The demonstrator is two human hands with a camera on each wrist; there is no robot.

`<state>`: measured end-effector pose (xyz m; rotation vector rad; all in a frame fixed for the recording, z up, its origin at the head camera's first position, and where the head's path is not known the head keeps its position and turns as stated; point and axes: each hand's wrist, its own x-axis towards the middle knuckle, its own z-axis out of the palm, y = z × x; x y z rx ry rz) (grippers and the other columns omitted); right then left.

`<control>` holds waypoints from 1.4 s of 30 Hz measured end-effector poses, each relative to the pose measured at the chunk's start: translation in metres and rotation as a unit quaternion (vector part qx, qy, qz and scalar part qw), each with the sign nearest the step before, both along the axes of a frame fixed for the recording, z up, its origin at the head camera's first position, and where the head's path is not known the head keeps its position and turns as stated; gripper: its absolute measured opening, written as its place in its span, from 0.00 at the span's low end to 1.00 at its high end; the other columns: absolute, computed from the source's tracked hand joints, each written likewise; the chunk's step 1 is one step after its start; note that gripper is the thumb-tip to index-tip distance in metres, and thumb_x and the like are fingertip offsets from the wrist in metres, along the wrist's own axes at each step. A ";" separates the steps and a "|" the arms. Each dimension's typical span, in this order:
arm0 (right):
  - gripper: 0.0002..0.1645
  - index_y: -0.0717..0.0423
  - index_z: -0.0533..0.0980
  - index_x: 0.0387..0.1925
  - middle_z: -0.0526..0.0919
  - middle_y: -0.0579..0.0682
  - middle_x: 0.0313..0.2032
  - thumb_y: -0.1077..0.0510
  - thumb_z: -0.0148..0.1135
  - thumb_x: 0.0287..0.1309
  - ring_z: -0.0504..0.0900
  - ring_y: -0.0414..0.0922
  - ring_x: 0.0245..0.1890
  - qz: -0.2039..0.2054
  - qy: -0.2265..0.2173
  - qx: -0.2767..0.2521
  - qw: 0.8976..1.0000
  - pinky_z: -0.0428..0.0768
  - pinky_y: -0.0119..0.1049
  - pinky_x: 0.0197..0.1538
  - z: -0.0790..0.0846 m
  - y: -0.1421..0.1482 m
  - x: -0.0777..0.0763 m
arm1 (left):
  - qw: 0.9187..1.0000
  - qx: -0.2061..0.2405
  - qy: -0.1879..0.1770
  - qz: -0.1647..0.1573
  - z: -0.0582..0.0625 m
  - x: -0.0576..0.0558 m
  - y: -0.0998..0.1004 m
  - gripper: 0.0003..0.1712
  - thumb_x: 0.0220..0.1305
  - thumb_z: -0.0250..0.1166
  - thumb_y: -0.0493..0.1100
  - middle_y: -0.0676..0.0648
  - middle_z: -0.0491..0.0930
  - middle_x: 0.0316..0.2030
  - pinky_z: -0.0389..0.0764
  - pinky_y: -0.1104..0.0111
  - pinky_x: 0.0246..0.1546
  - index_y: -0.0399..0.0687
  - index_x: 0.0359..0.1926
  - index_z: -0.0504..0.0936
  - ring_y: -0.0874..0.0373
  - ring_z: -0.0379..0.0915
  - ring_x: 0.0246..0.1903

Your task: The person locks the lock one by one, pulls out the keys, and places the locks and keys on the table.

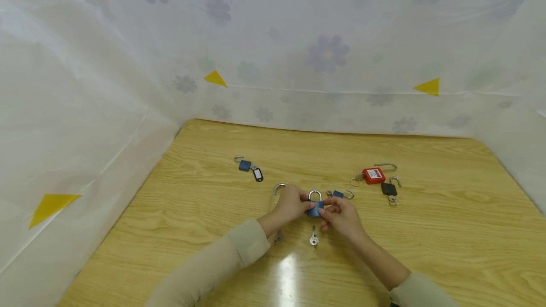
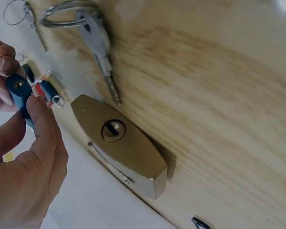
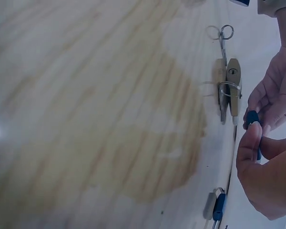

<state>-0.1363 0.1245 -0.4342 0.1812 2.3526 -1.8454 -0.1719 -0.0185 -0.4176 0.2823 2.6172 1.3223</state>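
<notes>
A blue padlock (image 1: 315,209) is pinched between both hands over the middle of the table, its silver shackle upright with both legs meeting the body. My left hand (image 1: 292,203) grips its left side and my right hand (image 1: 341,217) its right side. In the left wrist view, the keyhole of the blue padlock (image 2: 20,88) faces the camera. A larger brass padlock (image 2: 119,145) lies near the left hand, which partly hides it in the head view. Keys on a ring (image 2: 96,43) lie by the brass padlock. A small key on a ring (image 1: 313,239) lies below the hands.
Just beyond the right hand lies a small blue padlock (image 1: 338,194), shackle open. Further right are a red padlock (image 1: 373,176) and a black padlock (image 1: 389,189), both open. Back left, another blue padlock (image 1: 245,165) has a black tag (image 1: 258,174). Flowered sheeting (image 1: 273,60) encloses the table.
</notes>
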 end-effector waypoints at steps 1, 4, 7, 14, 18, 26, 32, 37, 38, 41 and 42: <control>0.17 0.75 0.69 0.47 0.79 0.55 0.23 0.71 0.57 0.56 0.77 0.38 0.16 0.002 -0.001 0.005 1.000 0.80 0.29 0.21 -0.002 0.000 -0.001 | 1.000 -0.013 0.006 0.002 -0.002 -0.001 0.001 0.07 0.53 0.68 0.35 0.42 0.82 0.20 0.64 0.82 0.13 0.31 0.26 0.85 0.66 0.64 0.14; 0.15 0.75 0.68 0.45 0.79 0.56 0.21 0.72 0.57 0.56 0.77 0.38 0.15 0.007 -0.004 0.019 1.000 0.80 0.30 0.20 -0.009 0.000 -0.003 | 0.998 -0.051 0.020 0.010 -0.006 -0.002 0.005 0.10 0.51 0.69 0.35 0.49 0.74 0.11 0.59 0.81 0.12 0.32 0.19 0.83 0.66 0.58 0.12; 0.15 0.76 0.68 0.44 0.78 0.55 0.18 0.72 0.57 0.55 0.77 0.38 0.14 0.005 -0.008 0.024 1.000 0.80 0.31 0.19 -0.013 -0.001 -0.005 | 0.995 -0.092 0.026 0.015 -0.005 -0.002 0.010 0.14 0.49 0.70 0.35 0.55 0.62 0.07 0.55 0.80 0.11 0.34 0.13 0.80 0.65 0.55 0.12; 0.13 0.76 0.68 0.42 0.79 0.56 0.18 0.73 0.56 0.54 0.76 0.37 0.11 -0.011 -0.025 0.027 0.999 0.80 0.32 0.18 -0.012 -0.004 -0.006 | 0.987 -0.158 0.022 0.021 -0.001 -0.002 0.017 0.18 0.50 0.70 0.38 0.54 0.61 0.09 0.57 0.79 0.11 0.38 0.10 0.76 0.64 0.57 0.13; 0.12 0.75 0.68 0.41 0.78 0.56 0.18 0.73 0.56 0.55 0.75 0.37 0.11 -0.007 -0.027 0.047 0.998 0.79 0.33 0.17 -0.009 -0.005 -0.007 | 0.984 -0.172 0.030 0.025 -0.002 -0.002 0.019 0.20 0.49 0.71 0.38 0.53 0.62 0.10 0.57 0.78 0.12 0.41 0.08 0.72 0.63 0.57 0.13; 0.07 0.71 0.70 0.35 0.73 0.50 0.14 0.71 0.58 0.54 0.72 0.38 0.11 0.004 -0.018 0.106 0.994 0.77 0.30 0.17 -0.007 -0.005 -0.008 | 0.985 -0.166 0.024 0.031 -0.004 0.000 0.022 0.23 0.49 0.71 0.37 0.54 0.59 0.09 0.56 0.78 0.11 0.44 0.09 0.67 0.63 0.56 0.12; 0.05 0.69 0.71 0.33 0.74 0.51 0.15 0.69 0.58 0.56 0.73 0.39 0.12 0.008 -0.006 0.144 0.990 0.73 0.28 0.16 -0.009 -0.006 -0.011 | 0.984 -0.170 0.039 0.032 -0.006 0.002 0.022 0.12 0.49 0.71 0.36 0.51 0.68 0.12 0.61 0.76 0.12 0.38 0.17 0.76 0.62 0.61 0.14; 0.06 0.70 0.71 0.34 0.74 0.51 0.18 0.69 0.59 0.55 0.74 0.39 0.14 0.014 0.012 0.166 0.986 0.71 0.26 0.17 -0.011 -0.007 -0.014 | 0.982 -0.184 0.035 0.039 -0.007 0.001 0.023 0.12 0.52 0.69 0.37 0.47 0.75 0.16 0.67 0.75 0.13 0.38 0.18 0.77 0.60 0.65 0.15; 0.06 0.70 0.71 0.34 0.74 0.51 0.18 0.69 0.59 0.55 0.74 0.39 0.14 0.015 0.013 0.169 0.985 0.71 0.26 0.17 -0.011 -0.007 -0.014 | 0.981 -0.189 0.036 0.039 -0.007 0.001 0.023 0.12 0.52 0.69 0.37 0.47 0.76 0.16 0.67 0.75 0.13 0.38 0.18 0.77 0.60 0.65 0.15; 0.07 0.70 0.71 0.35 0.74 0.52 0.20 0.68 0.59 0.55 0.74 0.40 0.15 0.017 0.007 0.167 0.986 0.72 0.27 0.18 -0.011 -0.008 -0.016 | 0.979 -0.197 0.049 0.033 -0.008 0.000 0.023 0.13 0.52 0.68 0.38 0.46 0.76 0.17 0.67 0.75 0.13 0.39 0.17 0.76 0.60 0.65 0.15; 0.07 0.70 0.71 0.35 0.74 0.52 0.20 0.68 0.59 0.56 0.74 0.40 0.15 0.018 0.007 0.166 0.986 0.72 0.27 0.18 -0.012 -0.008 -0.016 | 0.977 -0.202 0.054 0.030 -0.009 0.000 0.023 0.14 0.52 0.68 0.38 0.47 0.75 0.16 0.67 0.75 0.13 0.39 0.16 0.76 0.60 0.65 0.15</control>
